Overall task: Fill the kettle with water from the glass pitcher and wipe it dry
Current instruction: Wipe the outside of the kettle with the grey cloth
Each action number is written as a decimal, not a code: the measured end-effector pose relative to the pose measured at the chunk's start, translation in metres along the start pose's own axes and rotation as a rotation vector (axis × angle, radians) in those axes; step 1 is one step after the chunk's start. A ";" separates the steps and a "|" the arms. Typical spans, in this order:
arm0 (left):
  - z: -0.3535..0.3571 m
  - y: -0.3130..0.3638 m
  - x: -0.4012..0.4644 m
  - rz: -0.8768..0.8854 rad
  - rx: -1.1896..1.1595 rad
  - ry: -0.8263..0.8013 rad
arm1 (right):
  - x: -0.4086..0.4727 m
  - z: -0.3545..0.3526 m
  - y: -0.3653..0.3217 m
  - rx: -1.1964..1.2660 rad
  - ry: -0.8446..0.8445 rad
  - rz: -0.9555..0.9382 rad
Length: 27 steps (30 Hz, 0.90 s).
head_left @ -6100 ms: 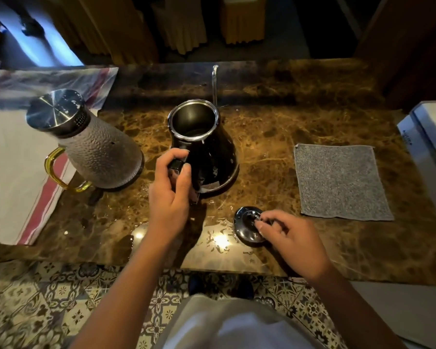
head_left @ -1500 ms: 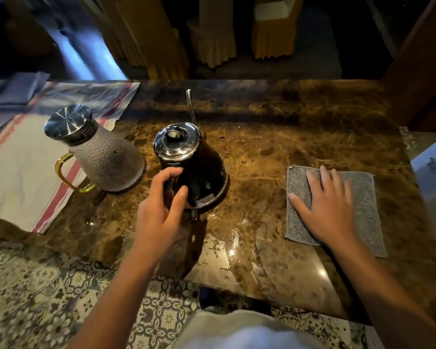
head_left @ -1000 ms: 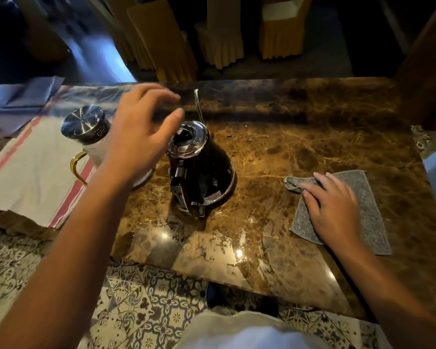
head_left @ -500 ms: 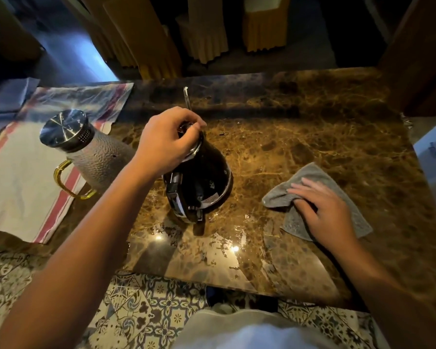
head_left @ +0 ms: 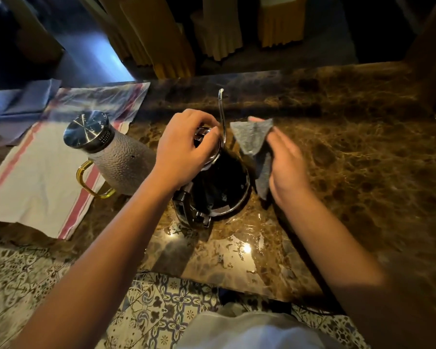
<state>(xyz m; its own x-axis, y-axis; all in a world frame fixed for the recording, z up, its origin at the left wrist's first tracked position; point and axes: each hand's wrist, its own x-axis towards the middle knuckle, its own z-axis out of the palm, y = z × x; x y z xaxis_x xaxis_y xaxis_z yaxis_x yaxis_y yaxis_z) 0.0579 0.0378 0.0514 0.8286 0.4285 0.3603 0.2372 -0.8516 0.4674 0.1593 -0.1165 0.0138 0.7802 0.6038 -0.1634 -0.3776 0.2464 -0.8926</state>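
Observation:
The black kettle [head_left: 219,187] stands mid-counter, its thin gooseneck spout [head_left: 221,114] rising at the far side and its handle toward me. My left hand [head_left: 184,147] presses down over its shiny lid, fingers curled around the rim. My right hand [head_left: 285,167] holds the grey cloth [head_left: 253,138] against the kettle's right side, part of the cloth sticking up past my fingers. The frosted glass pitcher [head_left: 121,159], with steel lid and amber handle, stands just left of the kettle, apart from both hands.
A white towel with red stripes [head_left: 35,177] lies under and left of the pitcher. The brown marble counter [head_left: 363,172] shows wet glints near its front edge. Yellow-covered chairs [head_left: 219,28] stand beyond the far edge. Patterned floor tiles lie below.
My right hand has lifted the grey cloth off the counter and brought it left against the kettle's side. My left hand stays pressed on the kettle lid.

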 end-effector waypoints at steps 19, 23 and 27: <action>0.001 -0.002 0.001 -0.045 -0.119 0.018 | -0.046 0.010 0.086 -0.397 -0.136 -0.283; 0.000 -0.002 0.001 -0.075 -0.177 -0.002 | -0.029 0.015 0.069 -0.260 -0.174 -0.235; -0.001 0.001 0.001 -0.094 -0.214 0.011 | 0.006 0.016 0.038 -0.237 -0.154 -0.126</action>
<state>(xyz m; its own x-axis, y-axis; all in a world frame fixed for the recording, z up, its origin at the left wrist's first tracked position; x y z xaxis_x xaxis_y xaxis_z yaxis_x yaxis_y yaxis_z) 0.0583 0.0375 0.0529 0.8018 0.5074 0.3155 0.1991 -0.7248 0.6596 0.1420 -0.0917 -0.0146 0.7217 0.6922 0.0046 -0.1414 0.1540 -0.9779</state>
